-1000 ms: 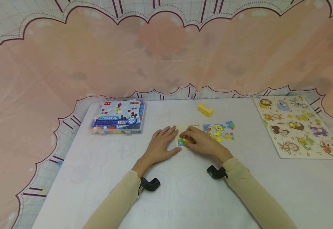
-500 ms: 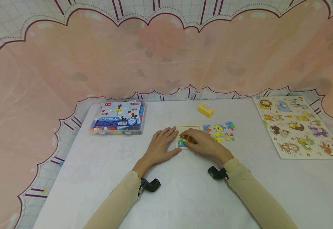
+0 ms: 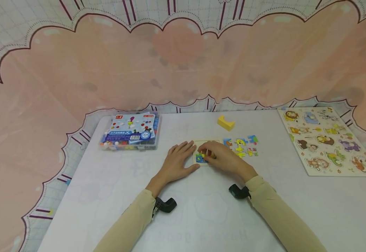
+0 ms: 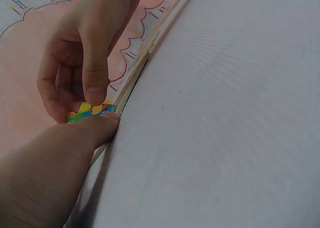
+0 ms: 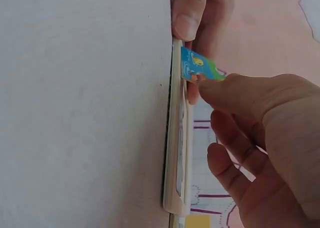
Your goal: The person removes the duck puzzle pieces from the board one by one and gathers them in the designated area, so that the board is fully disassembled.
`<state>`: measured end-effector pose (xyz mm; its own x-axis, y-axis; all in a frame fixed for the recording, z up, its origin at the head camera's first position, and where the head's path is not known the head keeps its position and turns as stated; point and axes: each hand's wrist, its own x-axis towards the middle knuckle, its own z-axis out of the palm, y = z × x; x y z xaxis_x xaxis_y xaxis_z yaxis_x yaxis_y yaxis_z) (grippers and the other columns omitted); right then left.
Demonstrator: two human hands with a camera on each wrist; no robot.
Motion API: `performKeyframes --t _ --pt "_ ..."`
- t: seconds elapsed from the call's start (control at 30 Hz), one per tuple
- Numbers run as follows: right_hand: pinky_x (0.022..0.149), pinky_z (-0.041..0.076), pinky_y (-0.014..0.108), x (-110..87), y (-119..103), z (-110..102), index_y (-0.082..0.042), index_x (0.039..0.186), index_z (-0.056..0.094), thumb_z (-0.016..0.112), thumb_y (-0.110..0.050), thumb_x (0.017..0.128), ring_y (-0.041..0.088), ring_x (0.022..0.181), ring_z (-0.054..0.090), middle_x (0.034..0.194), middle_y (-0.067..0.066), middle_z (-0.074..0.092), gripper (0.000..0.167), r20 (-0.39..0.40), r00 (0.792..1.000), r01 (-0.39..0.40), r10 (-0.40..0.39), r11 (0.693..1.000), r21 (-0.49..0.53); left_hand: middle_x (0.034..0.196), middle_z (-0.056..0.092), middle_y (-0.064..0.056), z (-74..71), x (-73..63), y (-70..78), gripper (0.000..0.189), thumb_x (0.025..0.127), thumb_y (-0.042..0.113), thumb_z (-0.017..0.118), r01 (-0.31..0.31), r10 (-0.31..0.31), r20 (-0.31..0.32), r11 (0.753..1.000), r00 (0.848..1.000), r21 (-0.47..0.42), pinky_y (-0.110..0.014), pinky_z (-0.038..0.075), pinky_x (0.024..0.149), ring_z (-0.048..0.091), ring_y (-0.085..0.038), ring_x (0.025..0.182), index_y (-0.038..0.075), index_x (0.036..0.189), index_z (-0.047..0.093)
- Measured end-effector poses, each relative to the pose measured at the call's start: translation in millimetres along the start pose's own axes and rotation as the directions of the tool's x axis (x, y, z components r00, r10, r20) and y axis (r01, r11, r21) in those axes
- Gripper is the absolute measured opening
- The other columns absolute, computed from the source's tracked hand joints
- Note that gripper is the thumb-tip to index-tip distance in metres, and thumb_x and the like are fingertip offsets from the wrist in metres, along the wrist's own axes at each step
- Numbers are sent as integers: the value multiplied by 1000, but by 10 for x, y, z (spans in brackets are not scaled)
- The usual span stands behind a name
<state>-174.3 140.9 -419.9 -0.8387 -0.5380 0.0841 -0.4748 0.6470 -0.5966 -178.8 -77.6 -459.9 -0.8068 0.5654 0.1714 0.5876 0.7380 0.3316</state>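
Note:
My left hand [image 3: 180, 161] lies with fingers extended along the left side of a small wooden puzzle tray [image 3: 198, 142], its thumb at the near edge. In the right wrist view, my right hand [image 5: 285, 118] pinches a blue and green puzzle piece [image 5: 197, 62] with a small yellow figure, tilted up from the tray rim. The other right fingers curl loosely below. Blue and yellow puzzle pieces [image 3: 199, 159] show in the tray's near left corner, partly covered by the right fingers. In the left wrist view, the right thumb [image 4: 94, 82] hangs over yellow, green and blue pieces [image 4: 90, 111].
Several loose puzzle pieces [image 3: 240, 152] lie just right of the tray. Behind them stands a yellow notched block [image 3: 225, 123]. A clear plastic box [image 3: 129, 131] with colourful balls sits at the back left; a large animal puzzle board [image 3: 331, 140] lies at the right.
The right fingers have shifted slightly over the tray's near left corner, and more blue shows beneath them. The left hand stays in place. The head view has tilted a little.

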Motion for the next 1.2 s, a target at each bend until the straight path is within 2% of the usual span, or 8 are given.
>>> performKeyframes --t 0.2,0.37,0.6,0.9,1.2 --pt "74 47 26 -18 -35 -46 -15 117 60 65 -17 89 10 87 55 103 -4 62 29 -21 1000 -22 22 1000 -12 155 30 0 -11 1 -11 72 87 56 55 8 -8 13 1000 1000 3 -50 20 115 25 -23 144 18 146 37" --pt "70 47 24 -44 9 -80 -15 114 62 68 -20 87 9 84 54 98 -6 62 28 -50 999 11 -11 1000 -1 154 31 0 -4 -9 0 72 87 55 56 4 -4 6 1000 1000 -2 -51 21 114 26 -23 144 17 146 38" --pt "67 49 23 -84 43 -122 -14 113 61 69 -20 86 10 80 55 93 -5 61 28 -24 999 35 -35 999 20 154 32 -1 12 -11 23 72 87 55 55 -5 5 1 1000 1000 18 -51 22 114 27 -23 143 17 145 39" --pt "65 48 24 -99 97 -139 -15 113 60 70 -20 85 14 80 56 98 -5 61 31 -36 997 65 -64 997 30 154 33 -2 -16 -7 22 72 87 54 57 -2 2 -7 1000 1000 4 -51 21 114 27 -24 143 16 145 40" --pt "61 47 21 -160 156 -168 -16 111 60 70 -20 86 12 80 56 99 -5 62 28 -42 998 48 -45 997 66 154 33 -1 5 -14 10 72 87 55 56 -7 8 -16 1000 1000 19 -51 22 113 27 -23 143 16 145 40"
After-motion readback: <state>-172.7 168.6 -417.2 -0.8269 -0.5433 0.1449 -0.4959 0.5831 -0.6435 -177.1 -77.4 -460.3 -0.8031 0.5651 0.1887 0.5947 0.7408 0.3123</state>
